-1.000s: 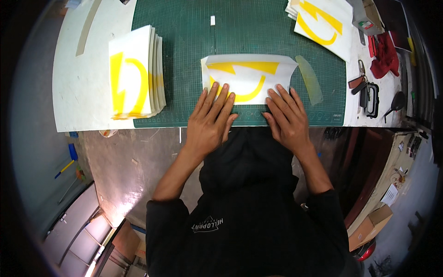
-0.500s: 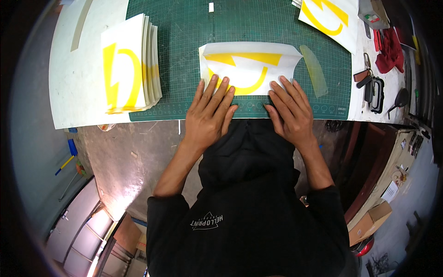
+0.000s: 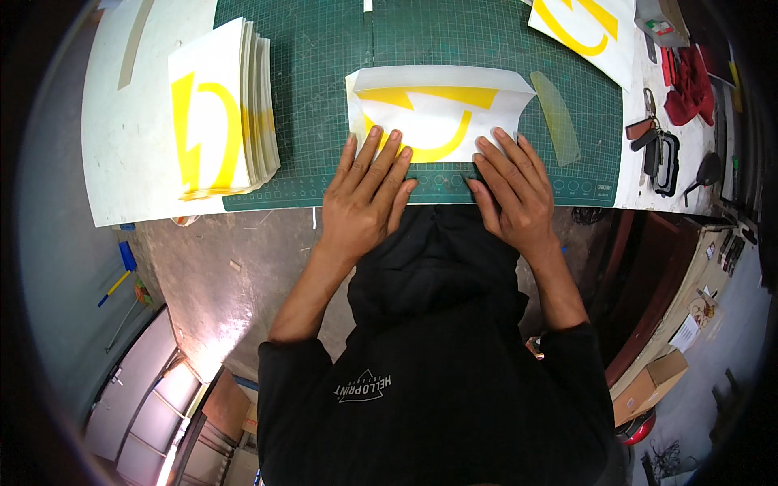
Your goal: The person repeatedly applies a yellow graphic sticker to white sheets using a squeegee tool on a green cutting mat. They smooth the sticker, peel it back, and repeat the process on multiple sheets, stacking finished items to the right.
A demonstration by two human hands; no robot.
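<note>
Yellow-printed stack (image 3: 220,109) left of sheet (image 3: 438,109)

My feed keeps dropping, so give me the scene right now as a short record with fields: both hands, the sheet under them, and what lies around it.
left hand: flat, fingers spread, pressing near edge of the sheet
right hand: flat, pressing the same edge
sheet: white with yellow shape, on the green cutting mat
stack of sheets: left of the mat, same yellow print
loose sheet: far right corner of the mat
clear strip: just right of the pressed sheet
red cloth: right edge of table
</note>
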